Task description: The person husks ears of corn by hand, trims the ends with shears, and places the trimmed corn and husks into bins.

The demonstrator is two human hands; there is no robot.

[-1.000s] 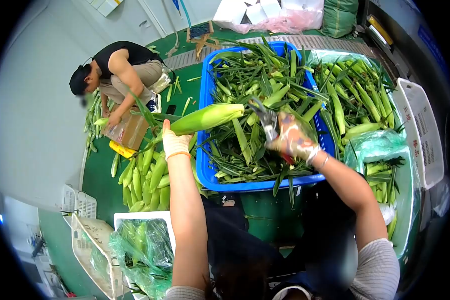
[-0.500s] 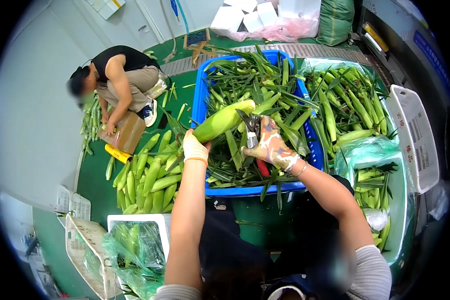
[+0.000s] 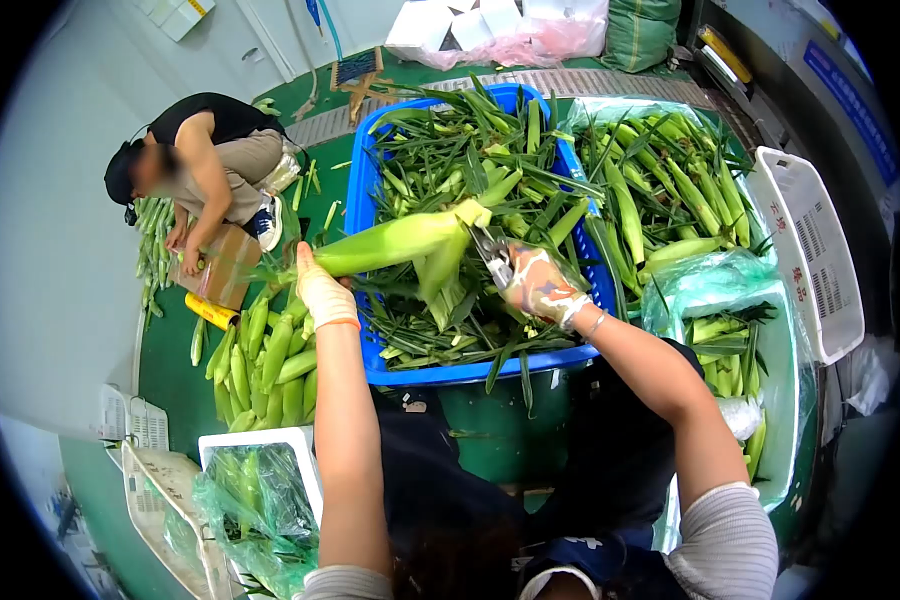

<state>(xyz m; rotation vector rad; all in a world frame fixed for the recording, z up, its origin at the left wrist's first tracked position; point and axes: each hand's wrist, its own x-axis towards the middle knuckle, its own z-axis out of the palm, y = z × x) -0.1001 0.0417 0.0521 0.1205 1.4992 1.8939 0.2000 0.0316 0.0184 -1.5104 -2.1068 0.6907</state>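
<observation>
A leaf-filled basket (image 3: 450, 378) is lying beneath the right fingers (image 3: 522, 272), which are gripping shears (image 3: 493, 257) beside a corn ear's (image 3: 390, 243) end; left fingers (image 3: 308, 266) are clasping the ear; a husk (image 3: 441, 273) is newly drooping.

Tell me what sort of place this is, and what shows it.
Likely a corn trimming and packing room: pruning shears at the end of an ear of corn, a blue plastic basket heaped with corn leaves, and a white foam box draped in green plastic film.
</observation>
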